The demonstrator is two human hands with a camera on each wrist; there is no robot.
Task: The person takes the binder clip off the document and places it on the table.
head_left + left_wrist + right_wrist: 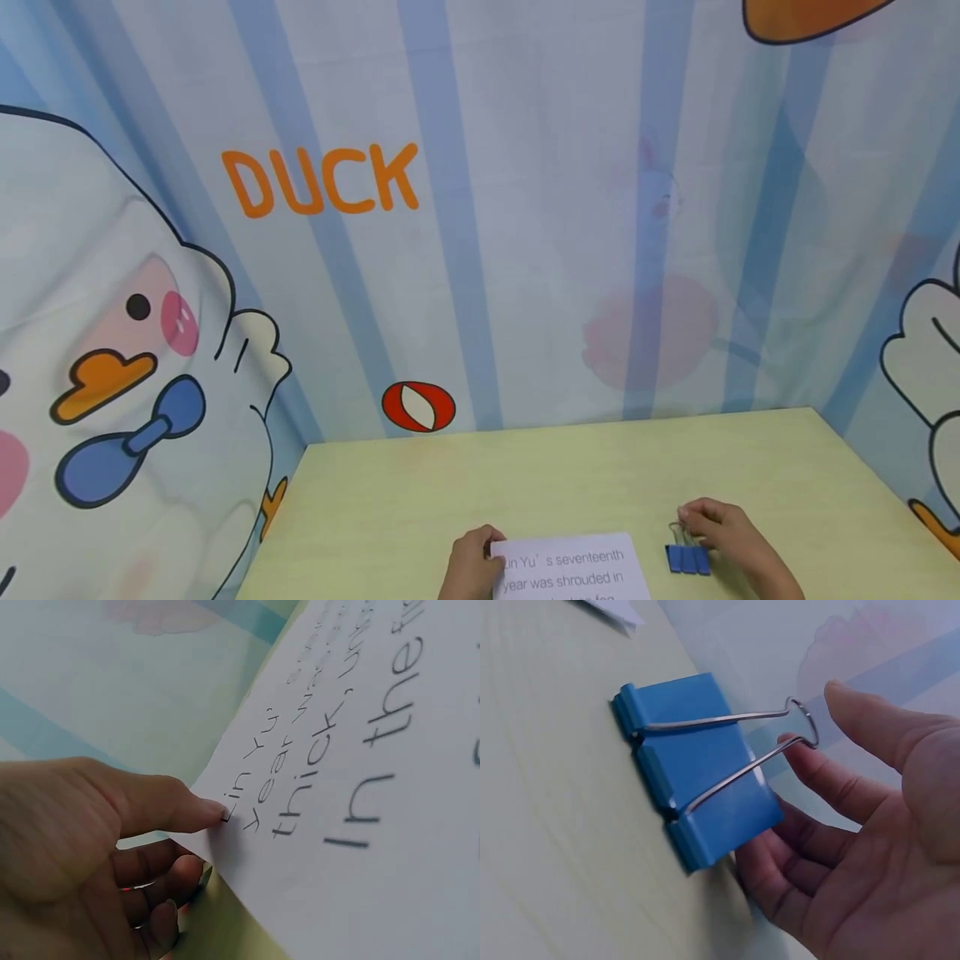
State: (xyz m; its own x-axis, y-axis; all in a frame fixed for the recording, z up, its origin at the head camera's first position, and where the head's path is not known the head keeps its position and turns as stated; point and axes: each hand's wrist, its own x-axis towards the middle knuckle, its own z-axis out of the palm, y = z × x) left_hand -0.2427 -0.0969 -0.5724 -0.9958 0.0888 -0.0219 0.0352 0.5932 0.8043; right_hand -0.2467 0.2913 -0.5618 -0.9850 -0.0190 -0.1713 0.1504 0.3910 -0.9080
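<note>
In the head view my left hand pinches the top left corner of a white sheet of paper printed with large text. The left wrist view shows the thumb on the printed face of the paper, with the fingers behind it. A blue binder clip stands upright at the table, its wire handles raised. Around the clip, in the right wrist view, my right hand has loosely bent fingers beside and behind it. One fingertip touches or nearly touches a handle; the thumb stands apart from the wire.
The pale yellow table meets a printed curtain at its back edge. Curtain sides also hang left and right of the table. A paper corner shows at the top of the right wrist view.
</note>
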